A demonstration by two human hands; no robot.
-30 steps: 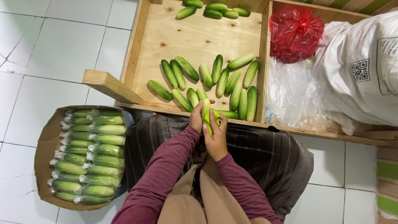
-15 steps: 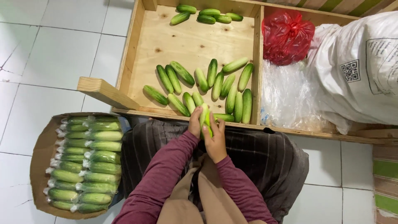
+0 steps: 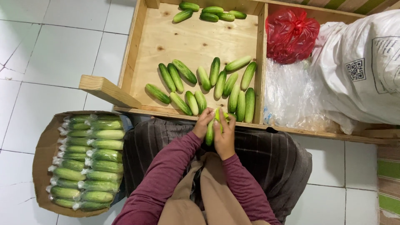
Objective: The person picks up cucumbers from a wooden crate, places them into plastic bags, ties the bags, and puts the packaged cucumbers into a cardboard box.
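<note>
Both hands meet over the person's lap, just at the near edge of the wooden tray (image 3: 137,50): the left hand (image 3: 203,123) and the right hand (image 3: 225,139) are each clenched in a grip around the same cucumber (image 3: 210,132), which stands roughly lengthwise between the palms, its pale green tip poking out by the fingers. Whether a film covers it cannot be told. Just beyond the hands, along the tray's near edge, lies a loose row of bare cucumbers (image 3: 208,85), some touching, spreading toward the tray's right wall. A few more cucumbers (image 3: 210,11) sit at the far edge. Right of the dividing wall lie clear plastic bags (image 3: 291,93), a red plastic bag (image 3: 291,35) and a big white sack (image 3: 362,66). On the tiled floor (image 3: 50,50) at the left, a cardboard box (image 3: 41,146) holds stacked wrapped cucumbers (image 3: 89,160).
</note>
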